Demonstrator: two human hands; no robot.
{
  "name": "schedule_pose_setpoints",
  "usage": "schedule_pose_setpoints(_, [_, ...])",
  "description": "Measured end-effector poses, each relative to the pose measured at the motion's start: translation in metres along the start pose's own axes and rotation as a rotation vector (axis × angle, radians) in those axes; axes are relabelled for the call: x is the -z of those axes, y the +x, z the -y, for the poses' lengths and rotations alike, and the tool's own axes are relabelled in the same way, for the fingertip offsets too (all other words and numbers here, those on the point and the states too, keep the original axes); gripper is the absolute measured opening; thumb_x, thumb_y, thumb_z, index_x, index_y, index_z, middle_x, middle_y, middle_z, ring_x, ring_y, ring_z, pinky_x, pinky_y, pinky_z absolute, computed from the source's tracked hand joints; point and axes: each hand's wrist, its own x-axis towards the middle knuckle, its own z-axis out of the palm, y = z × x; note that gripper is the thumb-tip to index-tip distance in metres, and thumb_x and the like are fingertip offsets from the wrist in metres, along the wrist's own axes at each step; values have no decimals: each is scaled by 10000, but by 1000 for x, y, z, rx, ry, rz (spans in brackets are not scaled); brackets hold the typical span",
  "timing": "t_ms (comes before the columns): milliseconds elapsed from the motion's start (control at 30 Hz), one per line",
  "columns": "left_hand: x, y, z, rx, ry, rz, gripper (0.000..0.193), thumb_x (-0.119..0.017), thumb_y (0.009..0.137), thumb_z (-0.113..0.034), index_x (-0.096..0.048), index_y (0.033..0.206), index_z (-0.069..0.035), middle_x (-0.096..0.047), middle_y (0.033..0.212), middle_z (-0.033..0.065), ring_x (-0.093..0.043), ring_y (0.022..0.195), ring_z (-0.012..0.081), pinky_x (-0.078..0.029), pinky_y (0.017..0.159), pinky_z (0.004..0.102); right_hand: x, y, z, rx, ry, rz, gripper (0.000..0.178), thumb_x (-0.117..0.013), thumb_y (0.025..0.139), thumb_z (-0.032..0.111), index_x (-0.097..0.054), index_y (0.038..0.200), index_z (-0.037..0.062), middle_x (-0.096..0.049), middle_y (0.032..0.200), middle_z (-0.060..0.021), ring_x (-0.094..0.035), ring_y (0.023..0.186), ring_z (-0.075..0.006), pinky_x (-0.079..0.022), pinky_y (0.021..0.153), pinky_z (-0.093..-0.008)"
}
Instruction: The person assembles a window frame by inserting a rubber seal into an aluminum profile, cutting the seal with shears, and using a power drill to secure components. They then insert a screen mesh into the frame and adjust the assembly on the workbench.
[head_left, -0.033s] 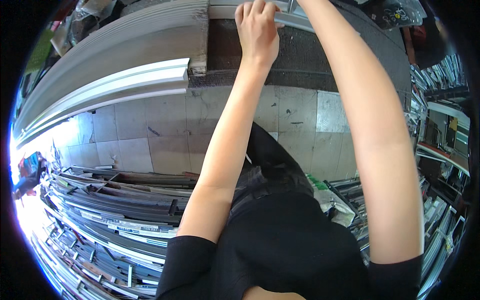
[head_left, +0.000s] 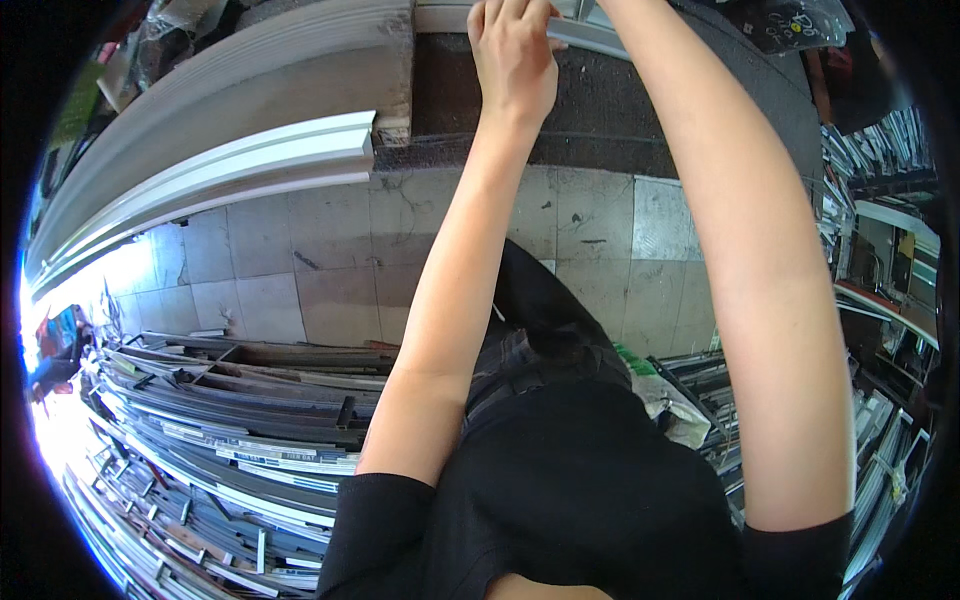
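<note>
At the top edge, my left hand is closed, its fingers curled over a light grey metal profile that lies across the dark worktop. The thumb shows at the hand's right side, against the profile. My right forearm stretches up past the top edge, so the right hand is out of the picture. A thin upright piece stands off the profile between the two arms. What the fingertips press on is partly hidden.
Long white profiles lie along the bench's front left, beside a wooden board. Behind me, stacked metal bars cover the floor. Tiled floor runs between. A clear plastic bag sits far right; more bars stand at right.
The whole view has shifted very slightly, with the bench a touch higher. My left hand keeps its hold on the profile.
</note>
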Motion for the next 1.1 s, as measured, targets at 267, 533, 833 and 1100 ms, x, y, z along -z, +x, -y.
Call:
schedule_pose_setpoints(267, [-3,1,4,-43,25,-63,238,-608,669,32,-624,881,-74,-608,900,102,-578,958,312,-416,905,422,-10,-2,1,-124,-84,23,558,-747,733,320,-629,1028,-139,-668,1039,-365,-673,1040,-450,-532,933,-472])
schedule_pose_setpoints(533, [-6,2,10,-24,36,-30,246,-624,677,13,-637,901,-87,-622,927,108,-584,988,310,-414,938,420,-21,6,-11,-120,-59,57,492,-751,717,301,-680,929,-138,-680,969,-367,-683,1019,-445,-544,912,-471])
schedule_pose_setpoints(833, [-4,1,3,0,85,14,282,-821,636,-137,-706,892,-110,-674,927,45,-613,999,265,-406,966,391,-19,12,-18,-175,38,15,475,-798,769,219,-563,1006,-120,-700,880,-261,-724,597,-285,-608,500,-334])
schedule_pose_setpoints(1100, [1,5,2,-29,77,17,260,-808,666,-141,-698,898,-104,-633,865,45,-601,937,262,-406,934,393,-5,13,-2,-308,160,229,506,-769,717,225,-537,1016,-110,-662,955,-290,-698,853,-388,-604,804,-437])
